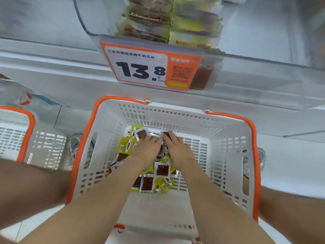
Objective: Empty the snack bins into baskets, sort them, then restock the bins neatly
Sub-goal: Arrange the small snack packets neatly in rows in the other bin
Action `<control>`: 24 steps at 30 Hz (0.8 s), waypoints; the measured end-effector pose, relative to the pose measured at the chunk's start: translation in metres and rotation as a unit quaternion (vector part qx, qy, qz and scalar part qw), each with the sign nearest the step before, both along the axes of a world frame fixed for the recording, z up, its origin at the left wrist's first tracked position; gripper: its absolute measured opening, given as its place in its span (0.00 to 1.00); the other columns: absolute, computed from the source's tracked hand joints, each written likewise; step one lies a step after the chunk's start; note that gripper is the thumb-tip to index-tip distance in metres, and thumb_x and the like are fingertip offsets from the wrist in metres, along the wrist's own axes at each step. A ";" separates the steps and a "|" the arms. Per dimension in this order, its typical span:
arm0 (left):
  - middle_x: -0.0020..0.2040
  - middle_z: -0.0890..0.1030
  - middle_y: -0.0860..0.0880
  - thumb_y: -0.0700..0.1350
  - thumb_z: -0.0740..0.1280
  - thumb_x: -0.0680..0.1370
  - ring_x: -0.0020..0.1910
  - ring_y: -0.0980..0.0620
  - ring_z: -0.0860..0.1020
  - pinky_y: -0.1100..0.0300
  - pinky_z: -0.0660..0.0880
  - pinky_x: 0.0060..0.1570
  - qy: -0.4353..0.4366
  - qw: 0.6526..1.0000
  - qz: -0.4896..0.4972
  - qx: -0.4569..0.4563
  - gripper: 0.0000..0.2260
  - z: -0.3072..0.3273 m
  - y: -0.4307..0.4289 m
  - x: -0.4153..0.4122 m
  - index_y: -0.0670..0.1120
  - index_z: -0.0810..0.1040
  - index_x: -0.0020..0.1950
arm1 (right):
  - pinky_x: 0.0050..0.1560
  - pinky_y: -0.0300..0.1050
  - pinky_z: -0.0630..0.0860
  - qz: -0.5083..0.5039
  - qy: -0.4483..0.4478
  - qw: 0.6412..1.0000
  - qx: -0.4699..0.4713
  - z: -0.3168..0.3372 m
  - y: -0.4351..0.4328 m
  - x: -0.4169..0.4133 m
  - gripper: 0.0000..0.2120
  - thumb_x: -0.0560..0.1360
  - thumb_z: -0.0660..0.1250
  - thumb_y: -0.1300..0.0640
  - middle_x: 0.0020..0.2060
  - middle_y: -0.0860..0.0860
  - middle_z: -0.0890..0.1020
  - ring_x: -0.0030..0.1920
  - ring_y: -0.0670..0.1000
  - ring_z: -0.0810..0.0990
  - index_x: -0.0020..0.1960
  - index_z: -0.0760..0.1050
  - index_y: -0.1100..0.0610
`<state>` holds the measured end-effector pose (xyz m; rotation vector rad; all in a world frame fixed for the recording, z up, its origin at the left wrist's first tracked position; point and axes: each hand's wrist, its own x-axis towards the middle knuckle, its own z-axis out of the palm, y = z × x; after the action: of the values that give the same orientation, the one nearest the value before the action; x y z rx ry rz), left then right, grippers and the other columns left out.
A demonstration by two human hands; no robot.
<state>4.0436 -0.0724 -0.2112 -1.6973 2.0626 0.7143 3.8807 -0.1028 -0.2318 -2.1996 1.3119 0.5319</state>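
A white basket with orange rim (253,138) stands on the floor between my feet. Several small snack packets (162,170), yellow ones and clear ones with brown filling, lie loose on its bottom. Both my hands reach down into it, side by side. My left hand (146,149) grips a clear brown packet (140,134) at its fingertips. My right hand (176,149) holds another brown packet (166,133), mostly hidden under the fingers. Above, a clear snack bin (168,22) holds neat rows of the same packets.
An orange price tag reading 13.8 (149,67) hangs on the bin front. A second white and orange basket (26,131) stands at the left. My shoes (75,147) flank the middle basket. White shelf edges run across above.
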 end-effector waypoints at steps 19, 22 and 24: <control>0.43 0.80 0.44 0.46 0.75 0.79 0.45 0.47 0.79 0.55 0.71 0.43 0.267 0.922 0.282 0.000 0.11 0.005 0.010 0.016 0.38 0.81 0.48 | 0.38 0.50 0.74 -0.223 -0.086 0.970 0.055 0.020 -0.020 -0.031 0.19 0.82 0.62 0.66 0.48 0.60 0.82 0.43 0.60 0.79 0.72 0.67 0.60; 0.42 0.80 0.53 0.55 0.69 0.82 0.47 0.48 0.80 0.53 0.74 0.46 0.296 0.919 0.260 -0.024 0.11 0.031 0.004 0.019 0.49 0.81 0.49 | 0.38 0.51 0.75 -0.250 -0.121 0.953 0.118 0.042 -0.027 -0.029 0.12 0.84 0.60 0.61 0.52 0.62 0.81 0.46 0.60 0.79 0.66 0.71 0.62; 0.43 0.78 0.51 0.61 0.63 0.82 0.47 0.46 0.77 0.51 0.74 0.48 0.297 0.927 0.222 -0.043 0.11 0.049 0.001 0.020 0.57 0.75 0.45 | 0.46 0.56 0.80 -0.262 -0.145 0.941 0.160 0.061 -0.030 -0.030 0.08 0.83 0.61 0.58 0.48 0.62 0.82 0.47 0.62 0.81 0.55 0.75 0.63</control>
<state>4.0637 -0.0716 -0.1618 -2.2417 2.0953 1.4545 3.8507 -0.1327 -0.1704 -1.5117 1.4520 0.1840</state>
